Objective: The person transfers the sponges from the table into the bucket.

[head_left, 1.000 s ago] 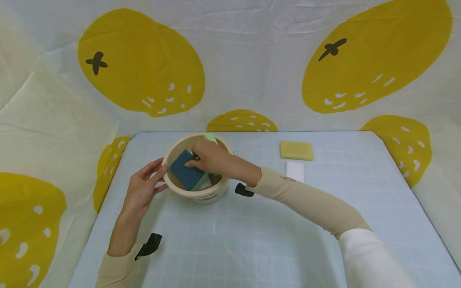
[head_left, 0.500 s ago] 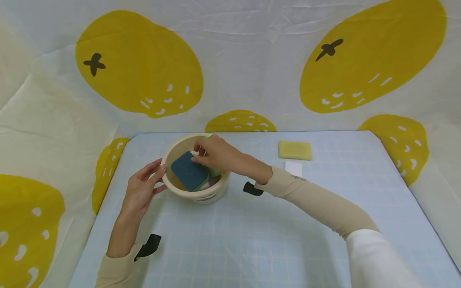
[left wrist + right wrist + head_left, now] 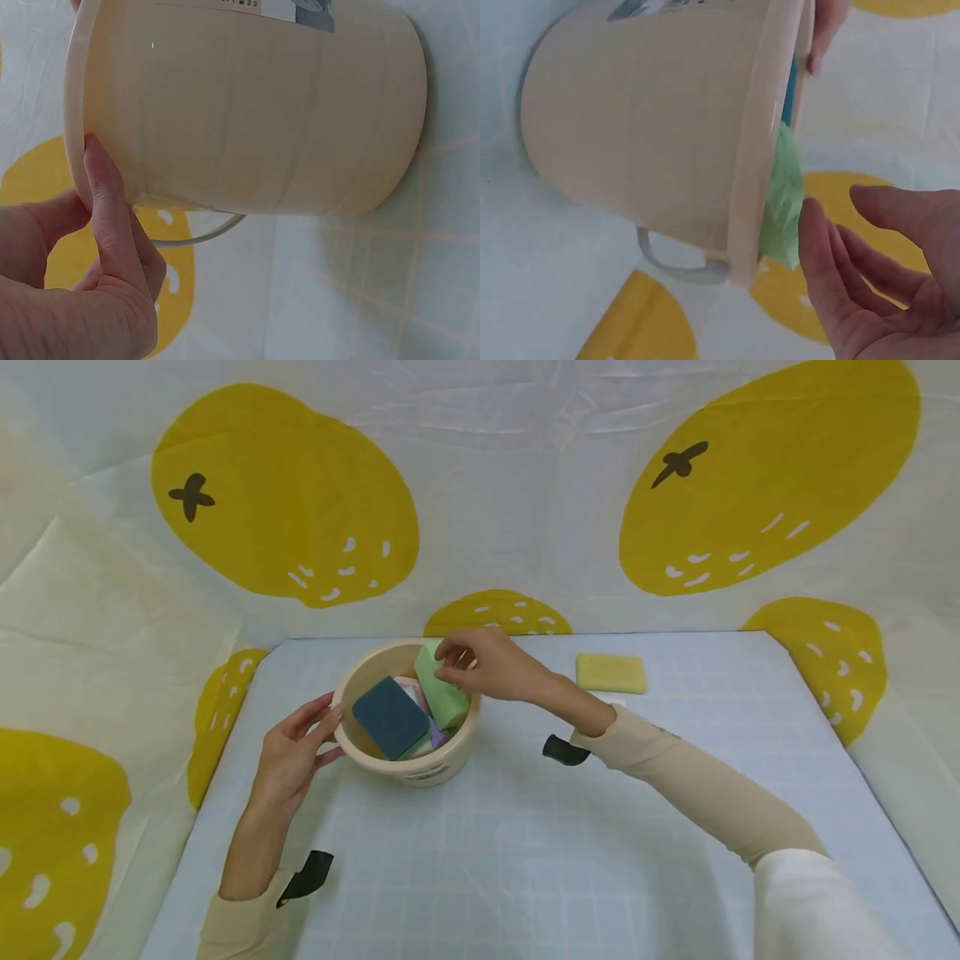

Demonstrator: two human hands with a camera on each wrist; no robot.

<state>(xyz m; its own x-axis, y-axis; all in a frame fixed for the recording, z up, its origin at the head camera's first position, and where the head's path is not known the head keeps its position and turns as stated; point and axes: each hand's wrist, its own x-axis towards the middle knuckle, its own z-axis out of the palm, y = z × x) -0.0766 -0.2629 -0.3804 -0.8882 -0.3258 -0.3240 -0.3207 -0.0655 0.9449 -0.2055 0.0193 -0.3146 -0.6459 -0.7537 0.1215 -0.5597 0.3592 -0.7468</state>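
A cream bucket (image 3: 461, 755) stands on the left part of the table. My left hand (image 3: 291, 758) pinches its rim; in the left wrist view the thumb and fingers lie on either side of the rim. Inside lie a dark blue sponge-like block (image 3: 392, 718), a light green piece (image 3: 442, 692) that looks crinkled in the right wrist view, and a pink-and-white item, partly covered. Over the bucket's right rim hovers my right hand (image 3: 497, 665), fingers loosely bent and nothing between them. Its fingertips are close to the green piece; whether they touch it I cannot tell.
A yellow sponge-like block (image 3: 611, 674) lies at the back right of the table (image 3: 570, 860). A white item (image 3: 613, 698) in front of it is mostly hidden by my right arm. The bucket's grey handle (image 3: 676, 270) hangs down. Fabric with yellow fruit shapes surrounds the table.
My right hand has come up out of the bucket and moved right, letting go of the blue block, which stays inside. The green piece is more exposed. My left hand keeps its hold.
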